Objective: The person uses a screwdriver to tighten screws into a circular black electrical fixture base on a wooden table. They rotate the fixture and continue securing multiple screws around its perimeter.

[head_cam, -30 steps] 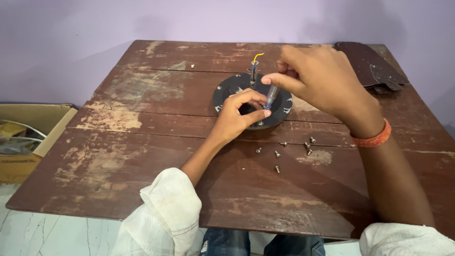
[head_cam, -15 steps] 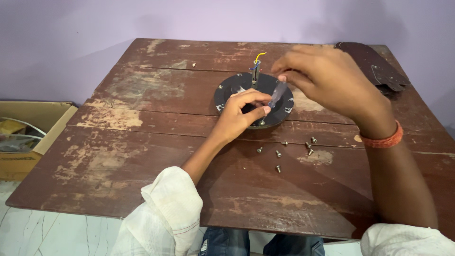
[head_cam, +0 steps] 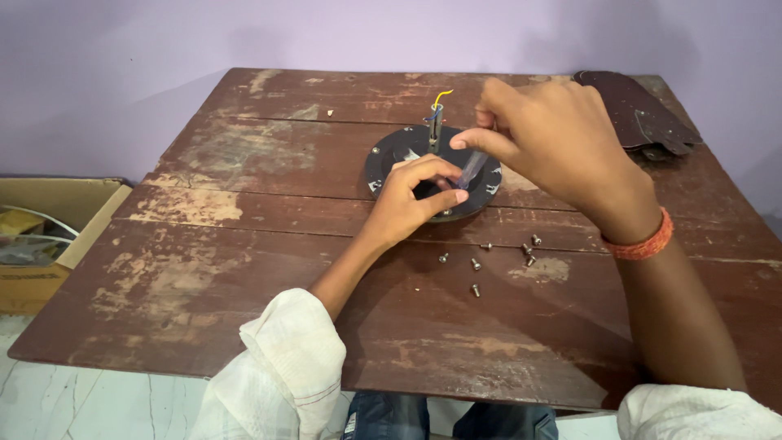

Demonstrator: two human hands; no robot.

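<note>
The right hand (head_cam: 562, 151) holds a screwdriver (head_cam: 471, 169) with a translucent handle, its grip pinched together on the upper end of the handle between thumb and fingertips; the tool slants down and to the left toward the middle of a dark round disc (head_cam: 432, 173). The left hand (head_cam: 407, 200) rests on the near part of the disc, thumb and forefinger curled toward each other beside the lower end of the screwdriver; whether this grip pinches something small or merely steadies the tool tip cannot be told, since the fingers cover the spot. The disc lies flat on the tabletop (head_cam: 244, 269), in its far half and slightly right of centre, with pale marks around its rim. A short upright shaft (head_cam: 435, 129) rises from the disc's centre, with thin wires (head_cam: 441, 97), one of them yellow, curving from its top. Loose screws (head_cam: 476, 264) lie scattered on the tabletop just nearer than the disc, between the two forearms. An orange band (head_cam: 643, 243) circles the right wrist; both arms wear pale rolled sleeves (head_cam: 285, 358). A dark flat blade-shaped part (head_cam: 631, 106) lies at the far right corner. The tabletop is worn brown wood. A cardboard box (head_cam: 49, 236) stands on the floor to the left.
</note>
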